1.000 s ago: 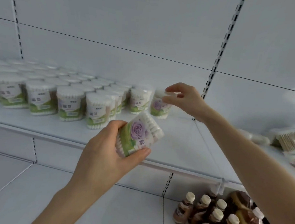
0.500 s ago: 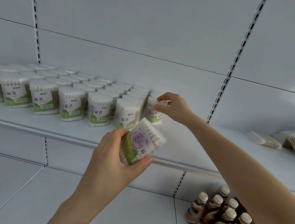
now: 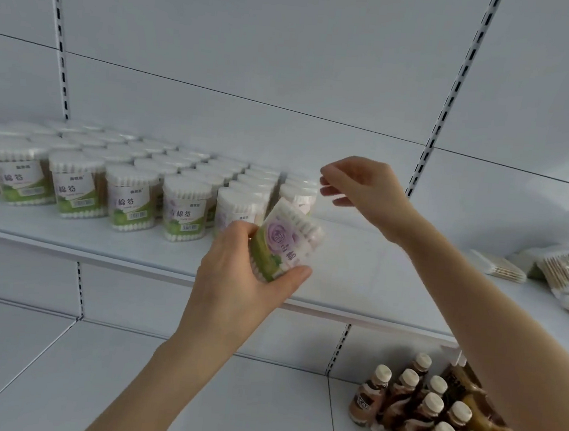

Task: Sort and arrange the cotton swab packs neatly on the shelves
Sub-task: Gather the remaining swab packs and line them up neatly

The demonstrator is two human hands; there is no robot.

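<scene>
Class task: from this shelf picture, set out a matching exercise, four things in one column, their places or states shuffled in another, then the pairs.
1 left hand
2 right hand
3 brown bottles
4 bagged swabs

A on the lower shelf
B empty, above the upper shelf
C right end of the upper shelf
D grips the rose-label pack

Pairs: 1-D, 2-B, 3-A, 4-C
</scene>
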